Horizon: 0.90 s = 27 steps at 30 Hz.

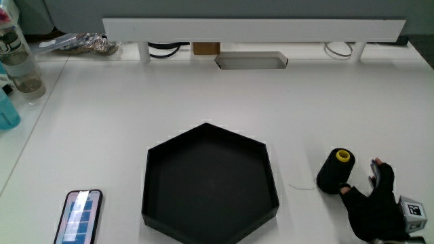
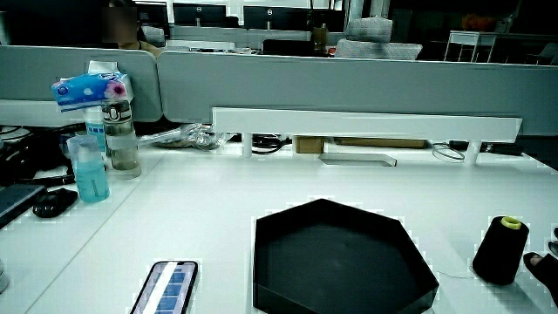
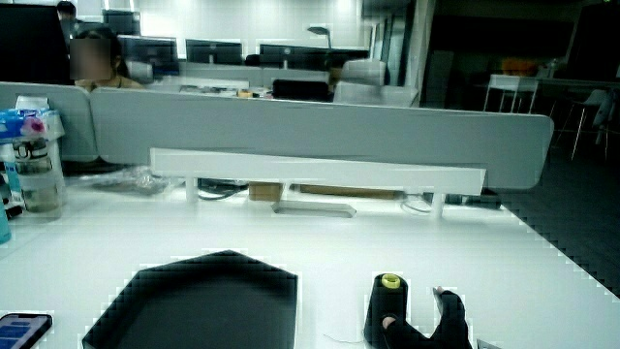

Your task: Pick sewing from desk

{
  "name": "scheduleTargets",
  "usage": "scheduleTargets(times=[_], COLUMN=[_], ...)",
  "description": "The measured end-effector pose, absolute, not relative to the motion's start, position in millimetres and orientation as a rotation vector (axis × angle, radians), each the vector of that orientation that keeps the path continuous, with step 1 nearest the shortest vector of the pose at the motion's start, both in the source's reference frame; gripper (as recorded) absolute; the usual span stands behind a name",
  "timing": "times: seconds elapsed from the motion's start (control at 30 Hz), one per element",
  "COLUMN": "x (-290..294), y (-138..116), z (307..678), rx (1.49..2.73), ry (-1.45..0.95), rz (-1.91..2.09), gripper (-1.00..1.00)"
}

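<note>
White tabletop carries a black spool of thread with a yellow core, upright beside the hexagonal tray; it looks light, rigid and prone to tip, so the round flank is probably the best hold. Touching the spool on the side away from the tray, the hand has thumb and fingers spread around its base, not yet clamped. Only the main view shows the marker cube and a loose thread between spool and tray; in a side view the hand hugs the spool.
</note>
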<state>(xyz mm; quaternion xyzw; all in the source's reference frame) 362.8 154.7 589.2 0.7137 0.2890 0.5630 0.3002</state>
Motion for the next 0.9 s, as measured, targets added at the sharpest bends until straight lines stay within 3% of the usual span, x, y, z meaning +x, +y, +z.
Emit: scheduleTargets(times=[0.17, 0.2, 0.27, 0.3, 0.37, 0.5, 0.83, 0.9], x=[352.0, 358.1, 346.9, 336.0, 338.0, 334.3, 330.4, 326.0], y=[140.0, 142.2, 136.7, 133.1, 133.9, 130.9, 128.6, 124.5], z=[599.5, 614.6, 607.0, 589.9, 592.8, 590.8, 586.5, 581.3], rx=[1.897, 2.020, 1.952, 2.047, 2.083, 2.160, 2.148, 2.165], ry=[0.748, 0.752, 0.749, 0.790, 0.838, 0.861, 0.840, 0.803], rz=[1.480, 1.382, 1.449, 1.376, 1.353, 1.298, 1.337, 1.379], gripper=[0.00, 0.00, 0.00, 0.00, 0.00, 0.29, 1.00, 1.00])
